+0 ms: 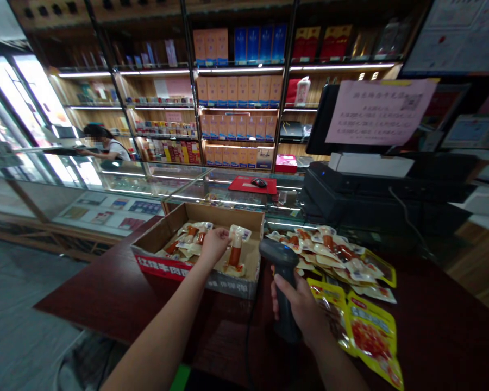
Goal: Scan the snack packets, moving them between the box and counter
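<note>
My left hand (215, 244) reaches into an open cardboard box (155, 237) and pinches the edge of a vacuum-packed sausage (235, 254), brown inside a clear and white wrapper. More packed sausages (191, 239) lie to the left in the same box. In my right hand (297, 304) is a dark barcode scanner (284, 271), its fingers wrapped round the handle and its head pointing toward the box. A cable (250, 331) lies below the box. Right of the scanner a heap of similar packed sausages (330, 247) is piled on the dark red table (118, 282).
Yellow snack bags (372, 331) lie near my right forearm. Behind the table runs a glass counter (179, 179) with a mouse (258, 183) on a red mat (236, 184). A monitor with a pink notice (378, 111) stands above a black printer (350, 190). Another person (106, 149) is at far left.
</note>
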Motion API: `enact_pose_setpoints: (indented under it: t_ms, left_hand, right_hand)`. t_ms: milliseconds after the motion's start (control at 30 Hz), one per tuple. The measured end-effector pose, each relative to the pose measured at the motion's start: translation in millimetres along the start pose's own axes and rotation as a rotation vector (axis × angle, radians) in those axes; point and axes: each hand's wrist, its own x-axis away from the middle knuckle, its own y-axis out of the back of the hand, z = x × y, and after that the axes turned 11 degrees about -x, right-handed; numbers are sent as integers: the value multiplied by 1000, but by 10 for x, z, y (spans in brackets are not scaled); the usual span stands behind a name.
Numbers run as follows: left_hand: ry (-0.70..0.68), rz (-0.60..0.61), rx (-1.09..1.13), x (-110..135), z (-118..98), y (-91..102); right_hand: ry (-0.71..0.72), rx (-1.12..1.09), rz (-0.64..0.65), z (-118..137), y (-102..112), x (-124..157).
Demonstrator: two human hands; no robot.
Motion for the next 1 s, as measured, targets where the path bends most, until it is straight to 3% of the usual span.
enact_pose_setpoints:
  t_ms: [300, 433, 633, 700, 800, 900, 1000]
  left_hand:
    - [-122, 7, -89, 80, -95, 80]
    - [-53, -9, 11, 53, -54, 33]
    - [-31, -197, 264, -95, -85, 63]
    - [-31, -223, 409, -152, -207, 56]
    - [-23, -133, 608, -208, -517, -81]
    - [-17, 8, 666, -239, -908, -375]
    - [12, 133, 589, -278, -1287, -750]
  right_hand:
    - [15, -20, 13, -23, -37, -5]
    - [12, -28, -6, -21, -27, -1]
    - [62, -46, -23, 24, 159, 11]
    - [81, -54, -67, 61, 283, 1]
    - [109, -58, -161, 142, 511, -9]
    - [132, -104, -232, 258, 754, 23]
    - [146, -134, -305, 395, 969, 108]
